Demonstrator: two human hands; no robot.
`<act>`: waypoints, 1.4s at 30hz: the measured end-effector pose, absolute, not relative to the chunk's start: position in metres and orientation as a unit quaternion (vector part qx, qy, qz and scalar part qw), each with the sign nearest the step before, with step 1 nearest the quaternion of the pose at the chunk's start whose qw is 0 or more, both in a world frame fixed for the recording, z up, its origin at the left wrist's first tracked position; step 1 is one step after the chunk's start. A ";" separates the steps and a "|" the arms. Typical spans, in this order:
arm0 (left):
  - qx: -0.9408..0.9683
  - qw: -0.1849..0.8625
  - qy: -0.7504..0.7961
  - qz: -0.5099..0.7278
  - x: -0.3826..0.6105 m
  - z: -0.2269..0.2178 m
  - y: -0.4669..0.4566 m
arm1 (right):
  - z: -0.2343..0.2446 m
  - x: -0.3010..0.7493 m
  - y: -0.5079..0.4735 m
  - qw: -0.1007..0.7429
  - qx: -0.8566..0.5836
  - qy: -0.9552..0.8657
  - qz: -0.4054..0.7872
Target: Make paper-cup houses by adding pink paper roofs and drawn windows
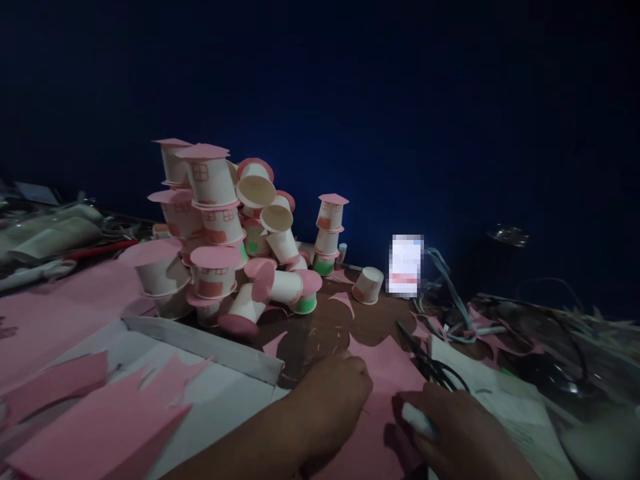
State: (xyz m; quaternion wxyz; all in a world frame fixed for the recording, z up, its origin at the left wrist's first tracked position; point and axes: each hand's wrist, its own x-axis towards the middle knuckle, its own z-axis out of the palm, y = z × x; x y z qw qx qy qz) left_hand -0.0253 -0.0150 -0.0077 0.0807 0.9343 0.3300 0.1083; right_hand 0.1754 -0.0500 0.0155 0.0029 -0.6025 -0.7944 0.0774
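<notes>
My left hand (340,393) is closed, its curled fingers resting on a sheet of pink paper (390,373) with a jagged cut top edge. Whatever those fingers may hold is hidden. To the right, my right hand (455,427) is closed around a small white tube-like object (419,420) above the sheet's right side; its exact kind is unclear. Black-handled scissors (435,370) lie just beyond that hand. Behind my left hand stand stacked white paper cups (215,180) with pink paper roofs and drawn windows and doors.
Pink paper offcuts (100,427) fill a shallow white box lid (210,343) at left. A single upturned paper cup (369,285) sits near a blurred-out bright screen (405,265). Cables (445,287), a printed paper (505,400) and clutter occupy the right side. A dark blue wall rises behind.
</notes>
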 end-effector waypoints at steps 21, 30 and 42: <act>0.923 0.107 0.358 0.092 -0.026 -0.001 -0.020 | 0.030 0.168 -0.049 0.131 -0.649 -0.611 0.434; 0.923 0.111 0.356 0.094 -0.026 0.002 -0.020 | 0.032 0.163 -0.050 0.174 -0.628 -0.596 0.469; 0.955 0.011 0.293 0.035 -0.018 -0.002 -0.025 | 0.029 0.166 -0.048 0.170 -0.628 -0.603 0.462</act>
